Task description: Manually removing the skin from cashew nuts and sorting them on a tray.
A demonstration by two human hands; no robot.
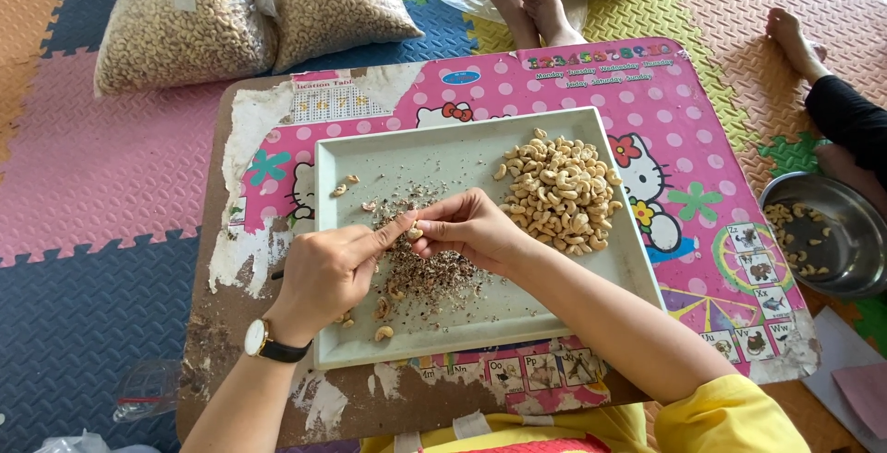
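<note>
Both hands meet over the middle of the grey tray (351, 347): the left hand (328, 273) and the right hand (471, 229) pinch one pale cashew (416, 231) between their fingertips, fingers closed on it from either side, just above a dark scatter of husk bits (434, 273). A heap of peeled cashews (559, 193) sits in the tray's right part, near the right hand. The tray rests on a pink cartoon-printed table (702, 148); a steel bowl (855, 259) stands off to the right, two bags of nuts (249, 14) lie beyond.
</note>
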